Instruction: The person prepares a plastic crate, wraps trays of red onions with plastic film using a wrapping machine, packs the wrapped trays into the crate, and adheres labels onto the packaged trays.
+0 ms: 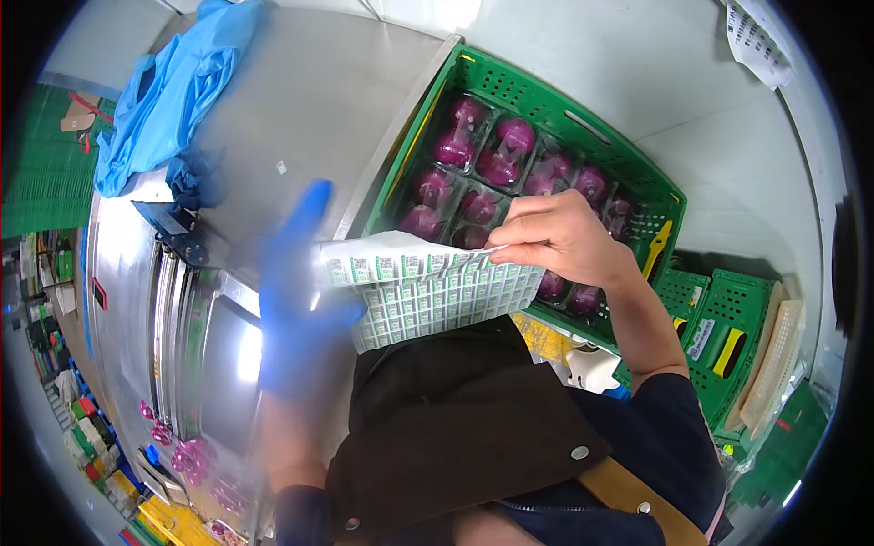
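A sheet of small green-and-white printed labels [428,305] hangs in front of my body, its upper edge folded over. My right hand [560,238], bare, pinches that sheet at its upper right edge between thumb and fingers. My left hand [296,296] wears a blue glove and is smeared by motion; its fingers look spread, by the left end of the sheet. Whether it touches the sheet is unclear. Beyond the sheet, a green crate [531,84] holds clear packs of round purple produce, resembling red onions [499,166]. The sheet and my right hand hide part of them.
A steel table [337,86] stretches away at left, with a blue plastic bag or apron [196,82] on it. A metal machine [196,364] stands at lower left. More green crates [706,332] are at right, beside a pale wall [728,146].
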Motion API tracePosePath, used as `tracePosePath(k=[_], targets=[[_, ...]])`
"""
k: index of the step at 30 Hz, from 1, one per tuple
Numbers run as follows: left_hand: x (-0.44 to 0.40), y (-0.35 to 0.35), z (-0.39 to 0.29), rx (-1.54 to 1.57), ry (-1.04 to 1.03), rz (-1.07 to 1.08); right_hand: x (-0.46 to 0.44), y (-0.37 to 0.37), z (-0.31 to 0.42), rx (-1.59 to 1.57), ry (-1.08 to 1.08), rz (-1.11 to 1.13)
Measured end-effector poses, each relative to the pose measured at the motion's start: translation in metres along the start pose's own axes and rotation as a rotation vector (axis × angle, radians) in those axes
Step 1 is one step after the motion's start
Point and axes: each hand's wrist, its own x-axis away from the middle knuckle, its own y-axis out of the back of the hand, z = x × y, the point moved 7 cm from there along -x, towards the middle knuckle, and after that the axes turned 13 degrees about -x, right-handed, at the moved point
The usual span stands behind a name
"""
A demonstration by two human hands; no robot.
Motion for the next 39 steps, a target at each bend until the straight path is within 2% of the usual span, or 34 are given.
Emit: tracePosePath(k=[1, 3, 4, 7, 10, 12, 14, 17, 19, 23, 28, 32, 34, 35, 36, 37, 39], targets=[[0.0, -0.002, 0.003, 0.015, 0.013, 0.013, 0.0, 0.0, -0.002, -0.015, -0.012, 0.005], [0.003, -0.003, 0.008, 0.0, 0.171, 0.04, 0.0, -0.001, -0.005, 0.006, -0.03, 0.013], [0.002, 0.003, 0.012, -0.161, -0.006, -0.035, 0.0, 0.0, -0.007, 0.041, -0.036, 0.016], [0.008, 0.003, 0.014, -0.249, -0.003, -0.069, 0.003, 0.004, -0.007, 0.071, -0.055, -0.016], [0.012, 0.002, 0.009, -0.315, -0.068, -0.145, 0.005, 0.002, -0.007, -0.014, -0.051, -0.12], [0.014, 0.007, 0.014, -0.339, -0.148, -0.12, 0.009, 0.003, -0.005, -0.05, -0.021, -0.146], [0.014, 0.005, 0.012, -0.355, -0.222, -0.092, 0.012, 0.004, 0.001, 0.057, 0.034, -0.131], [0.011, 0.001, 0.022, -0.304, -0.222, -0.071, 0.017, 0.005, 0.008, 0.161, 0.159, -0.131], [0.017, 0.007, 0.039, -0.299, -0.036, -0.088, 0.023, 0.004, 0.01, 0.226, 0.189, -0.111], [0.021, 0.007, 0.05, -0.394, -0.034, -0.123, 0.035, -0.001, -0.002, 0.225, 0.128, -0.101], [0.02, -0.005, 0.061, -0.312, 0.026, -0.102, 0.051, -0.007, -0.024, 0.056, -0.108, 0.002], [0.017, -0.024, 0.061, -0.361, 0.091, 0.042, 0.058, -0.01, -0.044, -0.34, -0.373, 0.146], [0.016, -0.036, 0.058, -0.4, 0.101, 0.134, 0.05, -0.008, -0.042, -0.421, -0.307, -0.001], [0.015, -0.046, 0.051, -0.261, 0.263, 0.158, 0.045, -0.009, -0.041, -0.429, -0.293, -0.065], [0.016, -0.056, 0.043, -0.125, 0.428, 0.16, 0.039, -0.014, -0.037, -0.354, -0.322, -0.019], [0.016, -0.062, 0.042, -0.083, 0.434, 0.172, 0.035, -0.018, -0.034, -0.279, -0.352, 0.027], [0.016, -0.072, 0.042, 0.005, 0.449, 0.195, 0.03, -0.026, -0.029, -0.158, -0.276, 0.031]])
